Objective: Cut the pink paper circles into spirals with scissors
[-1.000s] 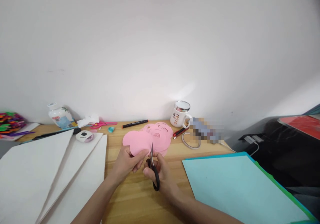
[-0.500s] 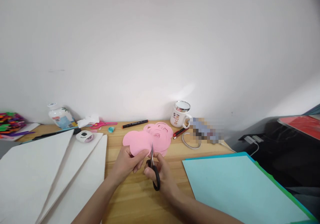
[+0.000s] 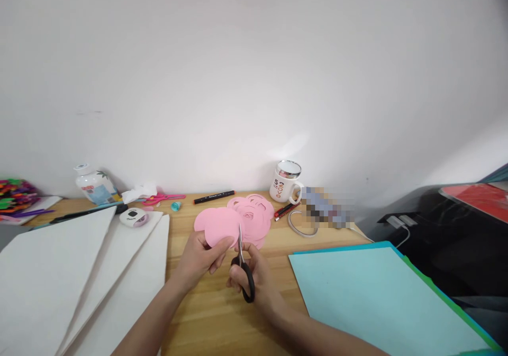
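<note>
My left hand (image 3: 206,255) pinches a rounded piece of pink paper (image 3: 223,226) at its lower edge, thumb on top. In my right hand (image 3: 254,274) is a pair of scissors (image 3: 247,282) with black handles, my fingers through the loops. Its blades point away from me and lie at the right edge of the paper, looking nearly closed. Just behind, a pile of pink paper cut-outs (image 3: 257,218) rests on the table, partly covered by the held piece.
White sheets (image 3: 51,271) cover the left side, with a correction tape (image 3: 134,217) on them. Light blue paper (image 3: 381,292) lies at right. Along the wall are a white bottle (image 3: 95,184), pink scissors (image 3: 169,197), a black marker (image 3: 214,197) and a mug (image 3: 286,181).
The scissor blades have drawn closer together along the paper's right edge. Both hands stay in nearly the same place, and the whole view has shifted very slightly.
</note>
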The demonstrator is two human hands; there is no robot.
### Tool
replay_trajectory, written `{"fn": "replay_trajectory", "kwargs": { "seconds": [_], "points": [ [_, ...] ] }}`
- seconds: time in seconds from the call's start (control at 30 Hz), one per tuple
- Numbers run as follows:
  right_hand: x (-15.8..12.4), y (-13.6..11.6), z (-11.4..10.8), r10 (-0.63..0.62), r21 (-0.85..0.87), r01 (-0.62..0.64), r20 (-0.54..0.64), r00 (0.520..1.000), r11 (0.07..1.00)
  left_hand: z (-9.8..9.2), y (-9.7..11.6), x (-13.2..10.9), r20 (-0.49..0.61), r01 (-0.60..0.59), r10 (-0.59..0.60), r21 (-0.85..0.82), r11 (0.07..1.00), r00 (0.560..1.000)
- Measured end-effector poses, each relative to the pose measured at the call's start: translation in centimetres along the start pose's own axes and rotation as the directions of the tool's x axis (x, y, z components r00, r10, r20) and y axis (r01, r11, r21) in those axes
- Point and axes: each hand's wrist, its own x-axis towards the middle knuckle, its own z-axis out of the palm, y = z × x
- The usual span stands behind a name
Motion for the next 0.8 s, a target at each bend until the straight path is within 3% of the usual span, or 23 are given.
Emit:
{"fn": "replay_trajectory", "kwargs": {
  "seconds": [0.33,0.53,0.8],
  "points": [
    [-0.1,0.48,-0.03,0.0,0.013,0.0,0.029,1.0,1.0,0.32,-0.18,0.17,-0.041,0.017,-0.02,-0.057,0.998,0.999],
    [0.31,0.21,-0.24,-0.07,0.102,0.07,0.0,0.998,0.992,0.24,-0.36,0.16,0.003,0.055,-0.055,-0.039,0.998,0.998],
    [0.32,0.18,-0.2,-0.064,0.113,0.062,0.012,0.998,0.992,0.06,-0.39,0.21,0.001,0.072,-0.072,-0.047,0.996,0.997]
  ]
}}
